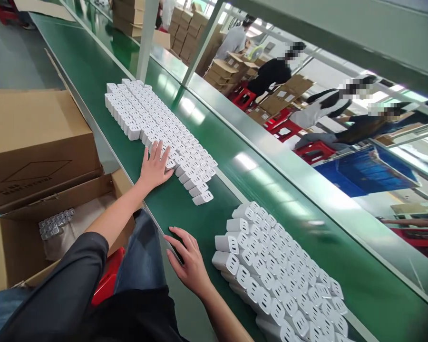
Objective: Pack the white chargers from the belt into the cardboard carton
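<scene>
Two groups of white slotted blocks [203, 196] are standing on the green tabletop [89, 71], slotted faces turning upward. Clock is being read from the middle of the head view, 12 at the top: far group [142, 109] is sitting toward 10–11, near group [281, 280] toward 4–5.

Handling, judged only: your left hand [155, 164] is working at the far group's near edge, so a light, level touch is suiting it best. That edge is running in steps, meaning pressure is probably falling unevenly; you are doing well if you are spreading contact over several blocks rather than loading one. Blocks at the group's 4 o'clock end are having fewer neighbours beside them and are likely tipping more easily. Pushing low and along the rows is looking safer than pressing across the tops.

Pose: your left arm is reaching up from 7 o'clock, elbow bending outward. The left hand is lying palm down, fingers fanning toward 12–1 and appearing to rest on the blocks; it is gripping nothing. Your right hand [189, 261] is lying at about 6–7 o'clock by the tabletop's near edge, fingers loosely parting and pointing toward 10–11, holding nothing; whether its fingertips are touching the edge, you cannot tell from this view. Its forearm is coming in from 5–6 o'clock, passing just beside the near group. At 8 o'clock an open cardboard box [17, 242] is holding a small cluster of similar pieces [57, 223].
</scene>
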{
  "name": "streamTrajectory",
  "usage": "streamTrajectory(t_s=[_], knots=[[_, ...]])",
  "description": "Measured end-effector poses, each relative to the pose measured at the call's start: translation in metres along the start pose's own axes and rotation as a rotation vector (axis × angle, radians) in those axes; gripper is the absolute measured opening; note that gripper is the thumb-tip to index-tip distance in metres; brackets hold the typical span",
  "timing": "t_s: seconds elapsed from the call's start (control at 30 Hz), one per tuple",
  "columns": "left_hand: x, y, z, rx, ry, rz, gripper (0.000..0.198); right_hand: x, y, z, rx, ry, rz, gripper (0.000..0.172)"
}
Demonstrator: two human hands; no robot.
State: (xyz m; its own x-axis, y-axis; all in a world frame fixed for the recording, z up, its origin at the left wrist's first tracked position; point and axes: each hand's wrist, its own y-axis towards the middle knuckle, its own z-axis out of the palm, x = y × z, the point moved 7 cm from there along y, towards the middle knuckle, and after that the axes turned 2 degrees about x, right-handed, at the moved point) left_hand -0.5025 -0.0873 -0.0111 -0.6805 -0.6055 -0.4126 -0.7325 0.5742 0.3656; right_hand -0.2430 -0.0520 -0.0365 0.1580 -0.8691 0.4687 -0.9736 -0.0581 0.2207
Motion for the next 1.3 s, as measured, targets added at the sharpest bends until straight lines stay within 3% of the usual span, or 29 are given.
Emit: streamTrajectory(t_s=[0.1, 0.23, 0.4, 0.5, 0.67, 0.8, 0.9, 1.03, 1.13, 1.3], knots=[[0.005, 0.010, 0.011, 0.050, 0.034, -0.037, 0.082, -0.002, -0.001, -0.001, -0.006, 0.024, 0.006, 0.034], [0.006, 0.008, 0.015, 0.097, 0.055, -0.030, 0.082, -0.001, -0.001, -0.002, -0.012, 0.011, 0.003, 0.028], [-0.012, -0.026, 0.004, 0.105, 0.082, 0.073, 0.080, 0.003, 0.001, -0.004, -0.018, -0.003, -0.031, 0.028], [-0.034, -0.057, 0.003, 0.137, 0.053, 0.146, 0.080, 0.000, 0.001, -0.005, -0.027, 0.086, -0.015, 0.038], [-0.064, -0.101, -0.002, 0.096, -0.121, 0.242, 0.090, -0.027, -0.007, -0.014, -0.235, 0.453, 0.237, 0.057], [-0.061, -0.119, 0.000, 0.035, -0.261, 0.113, 0.113, -0.045, 0.001, -0.019, -0.341, 0.696, 0.446, 0.059], [-0.064, -0.122, 0.008, 0.044, -0.262, 0.048, 0.118, -0.054, 0.028, -0.023, -0.365, 0.770, 0.487, 0.062], [-0.075, -0.116, 0.018, 0.081, -0.247, 0.039, 0.109, -0.066, 0.060, -0.014, -0.346, 0.894, 0.535, 0.067], [-0.079, -0.114, 0.022, 0.118, -0.302, 0.057, 0.107, -0.071, 0.066, -0.003, -0.305, 0.992, 0.525, 0.069], [-0.075, -0.105, 0.009, 0.171, -0.363, 0.109, 0.131, -0.074, 0.063, 0.001, -0.341, 1.099, 0.480, 0.070]])
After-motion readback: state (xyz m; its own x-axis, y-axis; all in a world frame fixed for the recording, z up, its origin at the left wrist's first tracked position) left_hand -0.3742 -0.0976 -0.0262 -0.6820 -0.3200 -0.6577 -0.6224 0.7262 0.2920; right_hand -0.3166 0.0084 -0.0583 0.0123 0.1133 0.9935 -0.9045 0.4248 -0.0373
